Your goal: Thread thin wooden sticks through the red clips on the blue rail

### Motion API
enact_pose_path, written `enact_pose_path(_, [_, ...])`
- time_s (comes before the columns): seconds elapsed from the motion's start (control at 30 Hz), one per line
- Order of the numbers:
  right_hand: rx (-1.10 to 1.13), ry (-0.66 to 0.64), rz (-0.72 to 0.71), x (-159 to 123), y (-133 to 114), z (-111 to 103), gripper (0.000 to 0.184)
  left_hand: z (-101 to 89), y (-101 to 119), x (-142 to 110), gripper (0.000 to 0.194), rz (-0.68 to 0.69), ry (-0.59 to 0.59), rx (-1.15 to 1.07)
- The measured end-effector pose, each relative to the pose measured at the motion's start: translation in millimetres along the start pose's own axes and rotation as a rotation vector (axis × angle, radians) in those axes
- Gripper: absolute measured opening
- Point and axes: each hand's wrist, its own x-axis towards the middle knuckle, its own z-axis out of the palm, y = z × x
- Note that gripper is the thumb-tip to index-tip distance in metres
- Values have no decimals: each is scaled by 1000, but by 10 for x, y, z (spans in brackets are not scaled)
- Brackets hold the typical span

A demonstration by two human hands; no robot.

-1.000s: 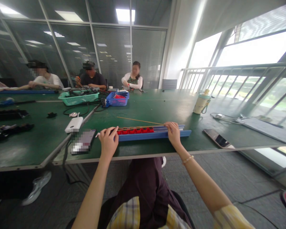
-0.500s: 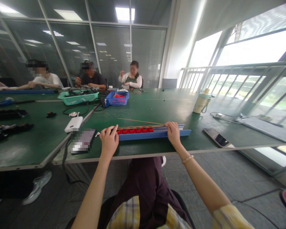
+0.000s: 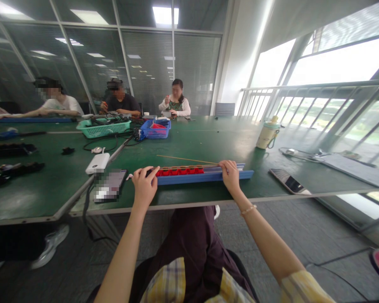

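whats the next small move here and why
Probably slide the right hand left, pressing the thin strip onto the red pieces: it runs along their far edge, with the left hand at one end of the row and the right beyond the other.

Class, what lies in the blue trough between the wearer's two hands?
The head view shows a row of red pieces inside the blue trough, starting by the left hand and ending short of the right hand.

Green table point(image 3: 192, 145) beneath blue channel point(image 3: 192, 179), green basket point(image 3: 105, 131), blue basket point(image 3: 154, 134), lidded cup point(image 3: 264, 136).
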Motion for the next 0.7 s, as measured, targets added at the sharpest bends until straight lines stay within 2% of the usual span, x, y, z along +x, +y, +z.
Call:
enact_pose_path(0.43, [45,19,-22,30,0,3,27,14,-8,-1,40,2,14,6])
enact_pose_path(0.7, [42,84,22,23,33,-23,29,4,-3,-4,39,3,8,12])
